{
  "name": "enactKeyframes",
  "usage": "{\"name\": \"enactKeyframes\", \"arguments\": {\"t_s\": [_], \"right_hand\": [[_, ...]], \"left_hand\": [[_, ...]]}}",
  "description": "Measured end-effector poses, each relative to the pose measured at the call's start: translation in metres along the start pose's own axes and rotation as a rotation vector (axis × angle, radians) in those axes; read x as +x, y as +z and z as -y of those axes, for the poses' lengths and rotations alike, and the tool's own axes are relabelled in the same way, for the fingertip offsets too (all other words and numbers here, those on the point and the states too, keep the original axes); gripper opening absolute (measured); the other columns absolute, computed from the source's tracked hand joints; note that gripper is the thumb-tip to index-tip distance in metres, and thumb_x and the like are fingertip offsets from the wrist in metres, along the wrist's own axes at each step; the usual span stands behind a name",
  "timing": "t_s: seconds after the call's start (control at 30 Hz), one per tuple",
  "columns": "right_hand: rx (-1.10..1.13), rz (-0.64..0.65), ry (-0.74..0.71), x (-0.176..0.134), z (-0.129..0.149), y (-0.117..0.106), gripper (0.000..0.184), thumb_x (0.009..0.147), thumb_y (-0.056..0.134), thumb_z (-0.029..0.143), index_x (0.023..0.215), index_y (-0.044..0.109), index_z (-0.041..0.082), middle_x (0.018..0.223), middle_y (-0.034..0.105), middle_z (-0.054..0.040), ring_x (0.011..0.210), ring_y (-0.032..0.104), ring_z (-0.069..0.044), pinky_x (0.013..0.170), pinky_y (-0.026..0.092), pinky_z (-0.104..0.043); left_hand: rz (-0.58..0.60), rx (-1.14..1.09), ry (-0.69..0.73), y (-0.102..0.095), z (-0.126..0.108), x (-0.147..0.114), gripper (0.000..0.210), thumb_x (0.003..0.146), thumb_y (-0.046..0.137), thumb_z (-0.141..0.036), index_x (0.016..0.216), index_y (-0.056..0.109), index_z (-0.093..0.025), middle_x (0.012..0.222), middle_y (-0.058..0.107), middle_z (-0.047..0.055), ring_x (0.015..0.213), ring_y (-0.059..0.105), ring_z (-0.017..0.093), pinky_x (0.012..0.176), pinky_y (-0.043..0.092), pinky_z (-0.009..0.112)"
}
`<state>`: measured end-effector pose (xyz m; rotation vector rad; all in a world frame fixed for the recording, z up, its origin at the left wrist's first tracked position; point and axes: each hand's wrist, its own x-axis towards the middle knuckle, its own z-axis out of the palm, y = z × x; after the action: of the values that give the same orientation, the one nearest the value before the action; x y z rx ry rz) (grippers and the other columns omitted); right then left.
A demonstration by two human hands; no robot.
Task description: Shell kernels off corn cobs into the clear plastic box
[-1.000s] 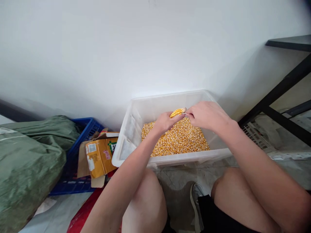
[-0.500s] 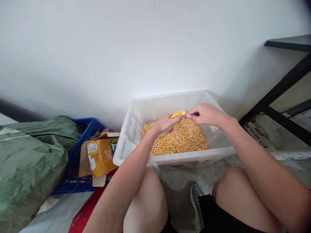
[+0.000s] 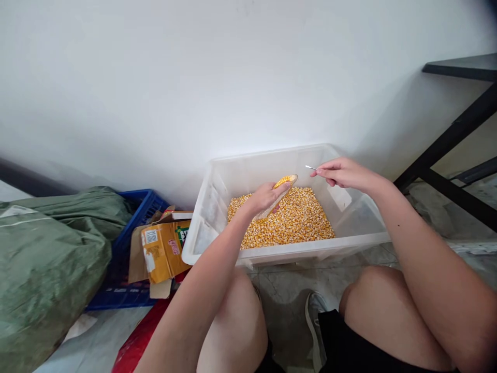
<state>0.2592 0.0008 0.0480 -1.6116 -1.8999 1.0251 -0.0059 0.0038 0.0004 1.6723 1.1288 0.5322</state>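
Note:
My left hand [image 3: 267, 197] is closed around an ear of corn [image 3: 285, 181], tilted with its tip up and to the right. Yellow kernels show on its upper side, while the side toward me looks pale and stripped. In my right hand [image 3: 341, 172], up and to the right of the ear and apart from it, is a thin metal tool like a small screwdriver [image 3: 310, 167]; its handle is hidden by my fingers. Below both hands, loose corn kernels [image 3: 291, 223] cover much of the bottom of a translucent white plastic tub [image 3: 267, 155].
A blue plastic crate [image 3: 116, 295] stands left of the tub, with a torn orange cardboard box [image 3: 165, 254] and a green sack [image 3: 50, 264] at it. A black metal frame [image 3: 446, 132] rises at the right. Behind the tub is a white wall [image 3: 233, 77].
My right hand has drawn the metal tool off the ear, up and to the right. My left hand keeps its hold on the ear, nearly unmoved.

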Motion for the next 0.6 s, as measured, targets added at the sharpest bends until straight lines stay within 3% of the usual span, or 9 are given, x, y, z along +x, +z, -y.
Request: {"name": "enactKeyframes", "arguments": {"t_s": [0.17,0.3,0.47,0.6], "right_hand": [[-0.043,0.010,0.034,0.004,-0.002,0.007,0.034,0.091,0.053,0.044,0.108,0.073,0.022,0.061,0.053,0.0014,0.047,0.033,-0.009,0.048,0.022,-0.026],[-0.109,-0.038,0.001,0.003,0.003,0.013,0.032,0.091,0.054,0.042,0.105,0.073,0.021,0.064,0.055,0.0008,0.052,0.040,-0.010,0.051,0.027,-0.025],[-0.018,-0.103,0.014,0.011,0.009,0.031,0.029,0.093,0.053,0.041,0.102,0.070,0.019,0.064,0.056,0.0002,0.051,0.044,-0.010,0.049,0.031,-0.024],[0.284,-0.088,0.136,0.017,0.021,0.053,0.027,0.097,0.047,0.040,0.102,0.063,0.019,0.063,0.054,0.0003,0.045,0.037,-0.009,0.041,0.023,-0.023]], "left_hand": [[0.058,-0.153,-0.077,-0.003,0.009,0.005,0.042,0.086,0.046,-0.064,0.082,0.053,-0.023,0.063,0.057,0.004,0.051,0.057,0.020,0.047,0.044,0.031],[0.174,-0.264,-0.198,-0.003,0.012,0.008,0.052,0.087,0.034,-0.069,0.074,0.051,-0.023,0.061,0.056,0.006,0.050,0.055,0.020,0.046,0.043,0.032],[0.051,-0.183,-0.099,0.000,0.004,0.004,0.053,0.075,0.058,-0.074,0.078,0.056,-0.021,0.062,0.055,0.004,0.050,0.055,0.018,0.047,0.043,0.031],[0.026,-0.141,-0.079,0.002,-0.001,0.001,0.054,0.077,0.057,-0.073,0.072,0.055,-0.019,0.058,0.056,0.006,0.048,0.054,0.018,0.045,0.042,0.031]]}}
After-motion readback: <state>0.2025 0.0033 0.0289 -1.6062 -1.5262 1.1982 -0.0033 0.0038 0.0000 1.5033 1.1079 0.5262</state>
